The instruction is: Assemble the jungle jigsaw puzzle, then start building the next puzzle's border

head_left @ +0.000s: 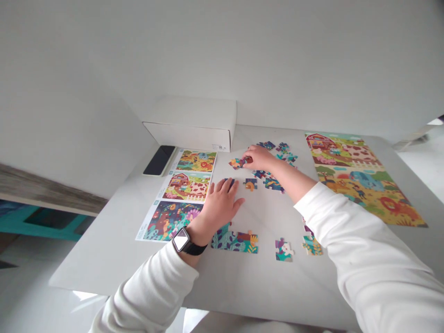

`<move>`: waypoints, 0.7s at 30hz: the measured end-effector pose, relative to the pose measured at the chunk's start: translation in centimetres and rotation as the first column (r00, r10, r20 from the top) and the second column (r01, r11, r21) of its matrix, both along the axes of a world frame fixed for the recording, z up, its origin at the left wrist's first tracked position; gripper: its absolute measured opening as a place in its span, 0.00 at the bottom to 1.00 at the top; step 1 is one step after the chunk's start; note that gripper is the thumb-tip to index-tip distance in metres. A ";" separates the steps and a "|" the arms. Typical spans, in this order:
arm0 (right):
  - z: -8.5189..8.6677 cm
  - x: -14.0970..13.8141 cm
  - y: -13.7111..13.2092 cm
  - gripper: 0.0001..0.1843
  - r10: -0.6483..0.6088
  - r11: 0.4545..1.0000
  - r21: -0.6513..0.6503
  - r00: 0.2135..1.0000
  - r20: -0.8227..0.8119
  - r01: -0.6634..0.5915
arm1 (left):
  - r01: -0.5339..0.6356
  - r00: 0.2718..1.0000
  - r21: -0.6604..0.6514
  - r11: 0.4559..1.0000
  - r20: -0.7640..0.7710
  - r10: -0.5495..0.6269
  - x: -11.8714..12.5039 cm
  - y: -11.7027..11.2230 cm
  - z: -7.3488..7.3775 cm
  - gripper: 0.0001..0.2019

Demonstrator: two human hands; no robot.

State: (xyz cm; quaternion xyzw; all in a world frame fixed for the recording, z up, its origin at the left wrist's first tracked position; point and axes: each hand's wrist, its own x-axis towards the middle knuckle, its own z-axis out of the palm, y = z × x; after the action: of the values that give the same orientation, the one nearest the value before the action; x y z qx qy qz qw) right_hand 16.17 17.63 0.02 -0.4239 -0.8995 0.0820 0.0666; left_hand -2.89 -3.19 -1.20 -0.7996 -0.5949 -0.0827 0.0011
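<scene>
My right hand (pixel 261 158) reaches to the far middle of the table, its fingers closed on an orange and dark puzzle piece (pixel 236 163). Loose puzzle pieces (pixel 274 184) lie around and partly under that wrist. My left hand (pixel 224 200), a watch on its wrist, lies palm down with fingers spread; a bit of a dark blue piece shows at its fingertips. Between the hands sits a single piece with an orange shape (pixel 250 184). Nearer me, a joined strip of pieces (pixel 236 241) is partly hidden by my left hand. A piece with a white animal (pixel 284 250) lies right of it.
A picture sheet (pixel 160 199) lies left, beside a phone (pixel 159 160). Behind stands a white box (pixel 189 134) near the wall. Two finished-looking farm and safari pictures (pixel 367 185) lie at right. More pieces (pixel 312 245) show by my right sleeve.
</scene>
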 end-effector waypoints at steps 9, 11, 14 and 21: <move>-0.2 -1.2 -0.8 0.12 -0.031 0.999 -0.017 0.998 -0.045 0.030 | 0.012 1.000 0.003 1.000 0.007 -0.012 0.0 0.0 0.0 0.30; 0.0 -1.4 -1.0 0.10 -0.039 0.999 -0.026 0.999 -0.035 0.038 | 0.009 1.000 0.003 1.000 0.013 -0.009 0.0 0.0 0.0 0.30; 0.3 -1.7 -1.3 0.21 -0.042 0.999 -0.033 0.999 0.000 0.042 | 0.006 1.000 0.003 1.000 0.018 -0.006 0.1 -0.1 0.1 0.29; 1.0 -2.7 -1.5 0.18 -0.080 0.996 -0.035 0.995 0.056 0.082 | 0.006 1.000 -0.006 1.000 0.031 -0.006 0.2 -0.2 0.5 0.29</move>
State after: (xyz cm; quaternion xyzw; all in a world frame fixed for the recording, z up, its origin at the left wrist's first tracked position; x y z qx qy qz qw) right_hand 13.50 16.10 1.06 -0.4633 -0.8814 0.0846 0.0372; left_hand -2.70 -3.36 -0.73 -0.8000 -0.5927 -0.0931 -0.0109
